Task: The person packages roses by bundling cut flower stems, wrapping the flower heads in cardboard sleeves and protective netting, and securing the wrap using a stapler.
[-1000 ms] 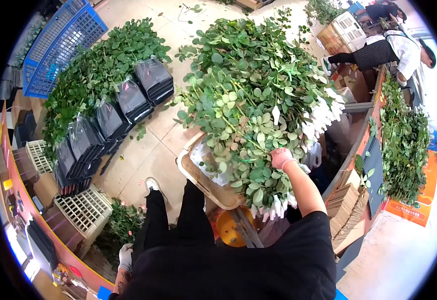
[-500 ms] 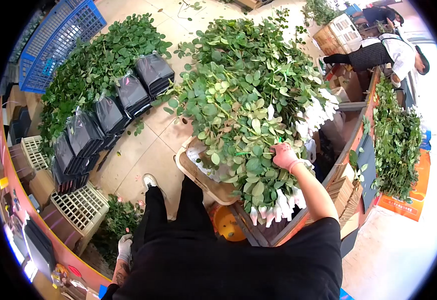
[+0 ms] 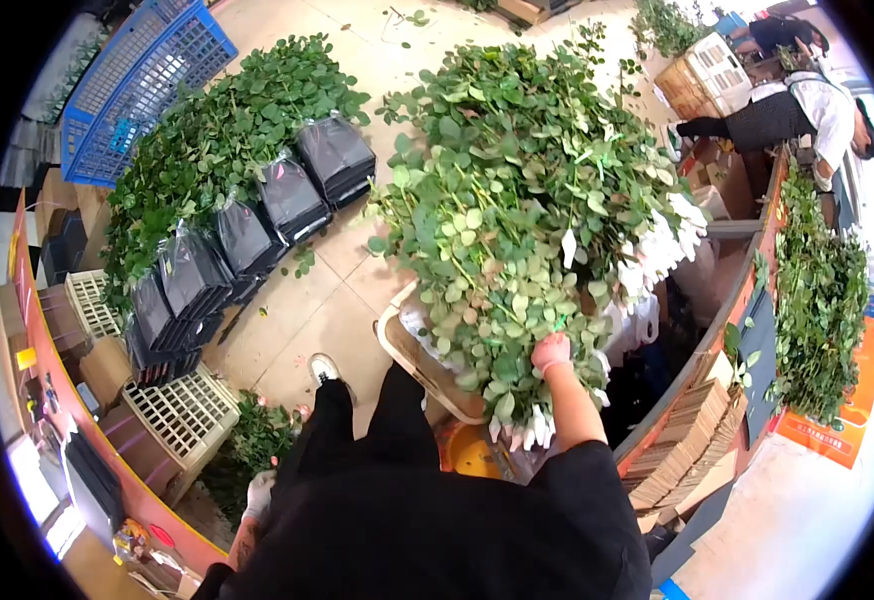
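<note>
My right hand [image 3: 551, 352], in a pinkish glove, is closed around the stems of a bunch of roses [image 3: 520, 340]. The blooms of this bunch, in white sleeves [image 3: 525, 430], point down toward my body. It lies at the near side of a large heap of leafy rose stems [image 3: 527, 150], where more white-sleeved heads [image 3: 662, 240] show along the right. Low at my left side, my left hand [image 3: 260, 493] in a whitish glove has its fingers curled. What it holds, if anything, is hidden. Pink roses [image 3: 257, 430] with green leaves stand just beyond it.
A beige crate [image 3: 392, 345] sits under the heap, near an orange bucket [image 3: 472, 455]. Black-wrapped bundles [image 3: 292, 200] line the left, with a blue crate [image 3: 142, 95] behind. Cardboard sheets [image 3: 682, 440] and more greenery [image 3: 817, 310] are at the right. Two people [image 3: 822, 110] are at the upper right.
My right hand has drawn closer to my body, bringing the bunch of roses with it, its white-sleeved heads now lower and nearer. The whole view has shifted slightly. My left hand stays low at my side.
</note>
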The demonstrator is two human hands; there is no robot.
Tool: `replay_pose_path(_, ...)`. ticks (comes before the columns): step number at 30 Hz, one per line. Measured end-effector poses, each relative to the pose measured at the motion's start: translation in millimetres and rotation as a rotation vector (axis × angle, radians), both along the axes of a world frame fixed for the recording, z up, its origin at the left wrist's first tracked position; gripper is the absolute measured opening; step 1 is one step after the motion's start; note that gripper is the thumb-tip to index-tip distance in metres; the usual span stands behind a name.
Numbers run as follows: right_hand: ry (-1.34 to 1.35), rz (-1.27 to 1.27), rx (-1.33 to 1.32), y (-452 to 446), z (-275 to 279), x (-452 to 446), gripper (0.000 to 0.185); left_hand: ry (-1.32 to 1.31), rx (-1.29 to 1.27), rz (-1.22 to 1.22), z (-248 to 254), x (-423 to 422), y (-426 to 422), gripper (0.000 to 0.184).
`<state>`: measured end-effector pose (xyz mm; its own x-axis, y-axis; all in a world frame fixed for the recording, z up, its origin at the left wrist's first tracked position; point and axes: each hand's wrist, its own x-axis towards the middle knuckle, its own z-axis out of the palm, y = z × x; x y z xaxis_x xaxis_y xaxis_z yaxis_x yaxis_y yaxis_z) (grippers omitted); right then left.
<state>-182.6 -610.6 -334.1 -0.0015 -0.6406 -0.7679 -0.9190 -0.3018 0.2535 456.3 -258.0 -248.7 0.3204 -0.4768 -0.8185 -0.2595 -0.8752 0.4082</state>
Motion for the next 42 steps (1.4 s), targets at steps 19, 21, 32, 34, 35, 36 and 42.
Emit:
replay_pose_path(19,-0.294,-0.665,-0.057,25,30,201,0.049,-0.025,-0.17,0.155,-42,106,-205,0.028)
replay_pose_path(21,-0.38,-0.813,0.108,13,20,237,0.05,-0.162,0.0,-0.021,-14,124,-249,0.026)
replay_pose_path(32,-1.712,-1.88,-0.195,-121,89,355,0.03,0.013,-0.151,-0.403,-111,197,-352,0.029)
replay_pose_path(34,-1.97,-2.16,-0.266,-145,113,336,0.024,0.032,-0.063,-0.369,2,146,-417,0.029)
replay_pose_path(35,-2.066,-2.317,-0.227,-158,104,315,0.024,-0.036,-0.215,-0.472,-17,154,-424,0.028)
replay_pose_path(36,-2.161,-2.472,-0.179,-165,85,292,0.024,-0.045,-0.213,-0.499,-13,147,-446,0.028)
replay_pose_path(42,-2.144,-2.352,-0.613,-192,60,233,0.034,0.018,-0.473,-0.865,70,-22,-628,0.02)
